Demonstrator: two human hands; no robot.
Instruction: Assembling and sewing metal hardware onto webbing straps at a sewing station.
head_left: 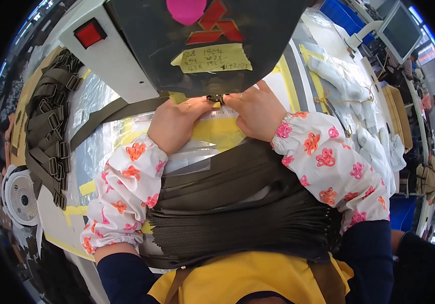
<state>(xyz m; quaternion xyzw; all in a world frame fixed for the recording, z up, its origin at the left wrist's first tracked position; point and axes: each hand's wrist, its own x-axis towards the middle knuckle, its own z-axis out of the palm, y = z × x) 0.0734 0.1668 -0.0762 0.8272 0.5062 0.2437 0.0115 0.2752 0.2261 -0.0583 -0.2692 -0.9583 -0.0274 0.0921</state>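
Note:
Both hands are at the presser foot [216,98] of a large dark grey and white sewing machine [141,30]. My left hand [173,125] is closed over the end of an olive webbing strap [112,110], which trails off to the left. Its fingertips press in beside the foot. My right hand [260,113] reaches the foot from the other side, fingers bent and pressed together; what they hold is hidden under the machine head. Close to my body lies a thick stack of cut olive webbing strips [237,223], with longer flat strips on top.
Webbing straps with buckles [50,126] hang in a heap at the left edge. A round white fan-like device [22,198] stands below them. White gloves [339,81], scissors [333,109] and a monitor [400,31] are at the right. Yellow tape [217,133] covers parts of the table.

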